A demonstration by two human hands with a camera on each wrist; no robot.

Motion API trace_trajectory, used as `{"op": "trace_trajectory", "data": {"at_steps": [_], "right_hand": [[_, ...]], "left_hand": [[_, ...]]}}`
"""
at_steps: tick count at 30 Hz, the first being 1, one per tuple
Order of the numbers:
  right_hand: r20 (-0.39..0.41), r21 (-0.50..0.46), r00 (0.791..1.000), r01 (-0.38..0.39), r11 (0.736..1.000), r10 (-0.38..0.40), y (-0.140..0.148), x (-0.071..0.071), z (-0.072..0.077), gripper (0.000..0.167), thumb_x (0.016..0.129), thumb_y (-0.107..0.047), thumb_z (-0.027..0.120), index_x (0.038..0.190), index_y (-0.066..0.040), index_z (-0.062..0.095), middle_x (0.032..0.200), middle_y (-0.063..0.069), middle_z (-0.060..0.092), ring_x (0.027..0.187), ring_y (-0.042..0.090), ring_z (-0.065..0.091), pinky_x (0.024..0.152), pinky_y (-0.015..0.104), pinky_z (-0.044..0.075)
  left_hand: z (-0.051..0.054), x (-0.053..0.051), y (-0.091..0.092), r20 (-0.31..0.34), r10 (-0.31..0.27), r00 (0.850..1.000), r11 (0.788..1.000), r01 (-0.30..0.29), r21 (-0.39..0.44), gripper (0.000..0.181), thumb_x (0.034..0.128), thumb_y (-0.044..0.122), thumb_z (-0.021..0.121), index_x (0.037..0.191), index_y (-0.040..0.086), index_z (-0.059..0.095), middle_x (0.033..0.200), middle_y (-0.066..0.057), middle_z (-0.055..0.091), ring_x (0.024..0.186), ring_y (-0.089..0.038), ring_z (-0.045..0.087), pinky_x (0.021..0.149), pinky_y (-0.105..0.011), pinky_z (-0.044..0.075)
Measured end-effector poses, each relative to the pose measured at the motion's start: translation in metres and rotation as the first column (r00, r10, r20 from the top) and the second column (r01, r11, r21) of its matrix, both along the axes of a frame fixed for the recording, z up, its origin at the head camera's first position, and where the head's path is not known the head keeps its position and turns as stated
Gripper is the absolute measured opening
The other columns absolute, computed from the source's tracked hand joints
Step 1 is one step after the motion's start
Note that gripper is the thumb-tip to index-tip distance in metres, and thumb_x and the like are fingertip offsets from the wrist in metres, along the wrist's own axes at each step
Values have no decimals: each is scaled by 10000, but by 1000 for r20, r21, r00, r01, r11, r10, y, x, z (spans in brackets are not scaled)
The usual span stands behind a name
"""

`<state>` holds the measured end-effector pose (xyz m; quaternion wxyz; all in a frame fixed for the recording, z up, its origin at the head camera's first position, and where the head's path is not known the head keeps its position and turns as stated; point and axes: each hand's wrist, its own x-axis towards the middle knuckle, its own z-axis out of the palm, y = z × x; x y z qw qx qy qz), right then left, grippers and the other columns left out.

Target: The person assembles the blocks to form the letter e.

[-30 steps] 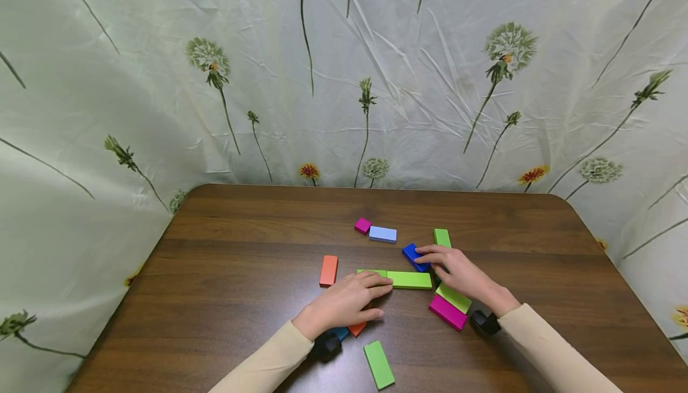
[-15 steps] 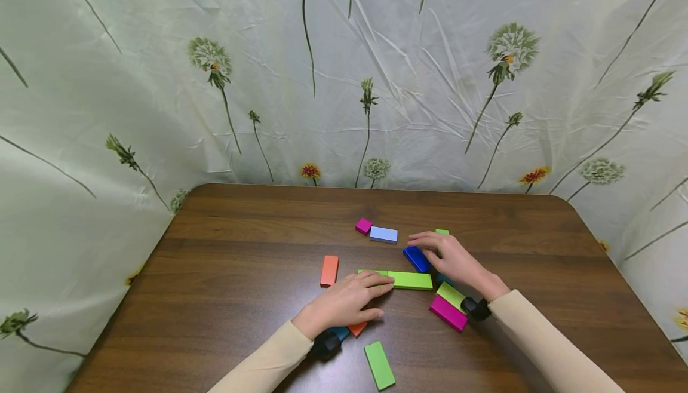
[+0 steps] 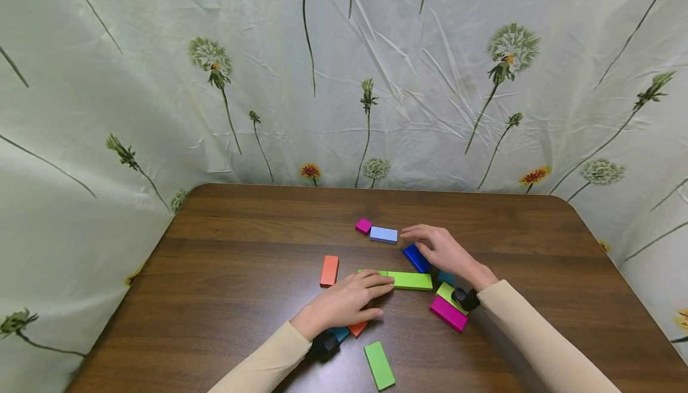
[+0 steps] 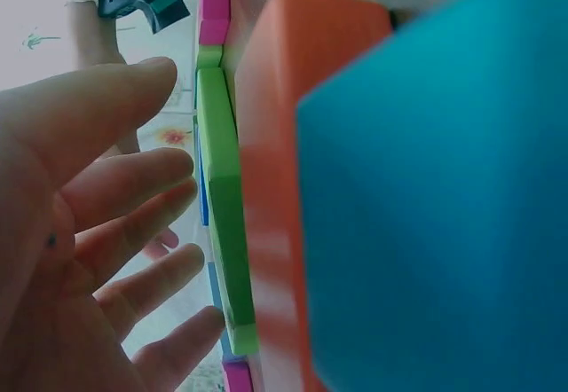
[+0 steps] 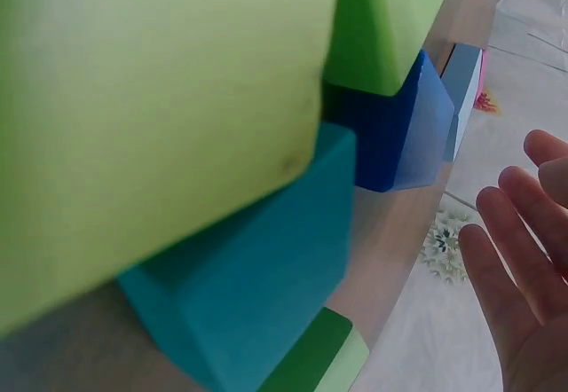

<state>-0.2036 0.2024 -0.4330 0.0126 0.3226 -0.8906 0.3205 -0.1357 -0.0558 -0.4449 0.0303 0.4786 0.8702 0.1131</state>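
My left hand [image 3: 346,298] lies with fingers extended over the left part of a row of lime-green blocks [image 3: 409,281] on the table. In the left wrist view its fingers are loosely spread, with nothing gripped. Under that wrist are an orange-red block [image 4: 266,161] and a teal block [image 4: 444,206]. My right hand [image 3: 445,252] hovers just above and beyond a dark blue block [image 3: 415,259], its fingertips near a light blue block [image 3: 383,235]. Its fingers [image 5: 506,277] hold nothing in the right wrist view. A second teal block [image 5: 266,259] sits below that hand.
A small magenta block [image 3: 363,226] touches the light blue one. An orange block [image 3: 329,271] stands left of the green row, a green block [image 3: 379,365] nearer me. At right, a longer magenta block [image 3: 448,313] adjoins a yellow-green block [image 3: 447,293]. A flowered curtain [image 3: 322,82] hangs behind.
My right hand has left the dark blue block and moved left and away from me, toward the light blue block. The left hand has stayed in place.
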Motion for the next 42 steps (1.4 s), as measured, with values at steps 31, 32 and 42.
{"op": "trace_trajectory", "data": {"at_steps": [31, 32, 42], "right_hand": [[91, 198, 990, -123, 972, 107, -6, -11, -1, 353, 937, 65, 468, 1254, 18, 615, 1328, 196, 535, 1227, 379, 487, 970, 525, 410], [90, 200, 991, -119, 973, 102, -5, -10, 0, 349, 938, 63, 469, 1250, 16, 620, 1319, 196, 541, 1222, 379, 492, 969, 525, 411], [55, 195, 994, -107, 975, 98, -1, -6, 1, 313, 931, 72, 484, 1190, 26, 654, 1207, 163, 594, 1127, 345, 559, 932, 499, 450]], "left_hand": [[-2, -2, -18, 40, 31, 999, 999, -31, 16, 498, 965, 349, 571, 1390, 94, 519, 1453, -14, 443, 1342, -232, 375, 1078, -348, 321], [-2, -2, -18, 41, 28, 999, 999, -29, 22, 499, 963, 346, 576, 1388, 91, 521, 1451, -17, 446, 1340, -236, 378, 1076, -350, 325], [-1, -2, -19, 70, 39, 997, 999, -40, 21, 504, 966, 343, 572, 1399, 93, 508, 1461, -10, 432, 1351, -235, 361, 1087, -351, 307]]}}
